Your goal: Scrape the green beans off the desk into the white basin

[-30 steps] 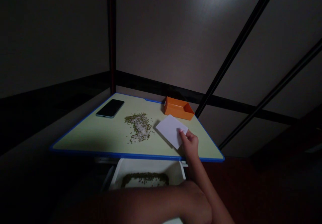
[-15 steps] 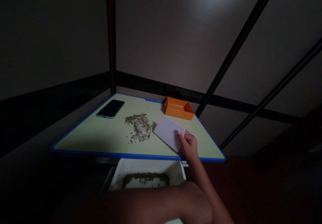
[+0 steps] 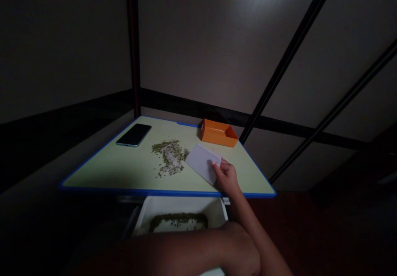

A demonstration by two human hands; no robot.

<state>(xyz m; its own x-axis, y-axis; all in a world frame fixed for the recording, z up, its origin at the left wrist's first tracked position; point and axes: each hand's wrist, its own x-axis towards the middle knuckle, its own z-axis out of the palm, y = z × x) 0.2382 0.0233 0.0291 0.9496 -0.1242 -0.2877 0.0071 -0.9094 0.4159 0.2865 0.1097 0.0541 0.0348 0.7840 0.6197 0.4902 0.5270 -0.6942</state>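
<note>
R hand (image 3: pixel 228 177) pinches the white card (image 3: pixel 202 162) at its R-hand end, thumb on top, fingers tucked underneath; L hand out of view, so can't tell its state. Card sticks out fwd & left of R hand, tilted over the tabletop (image 3: pixel 102 172); can't tell if its low edge touches.

Handling, my guess: v. light, thin, fairly stiff (looks flat, no sag), prob. smooth so a bit slippy, not fragile but might bend or crease if pressed hard. Best hold = about where the thumb is, R end, w/ far edge free; a wider finger spread underneath would prob. cut twisting.

Just past the card's far-left edge, left of R hand: loose granules (image 3: pixel 169 154), green + whitish mixed, prob. light & easily scattered. Fwd of hand, beyond card: orange tray (image 3: pixel 218 134), open top. Well left of hand, past granules: dark-screened phone (image 3: pixel 134 135). Below & left of hand, under table edge: white drawer (image 3: pixel 182 203) w/ dark green bits inside.
</note>
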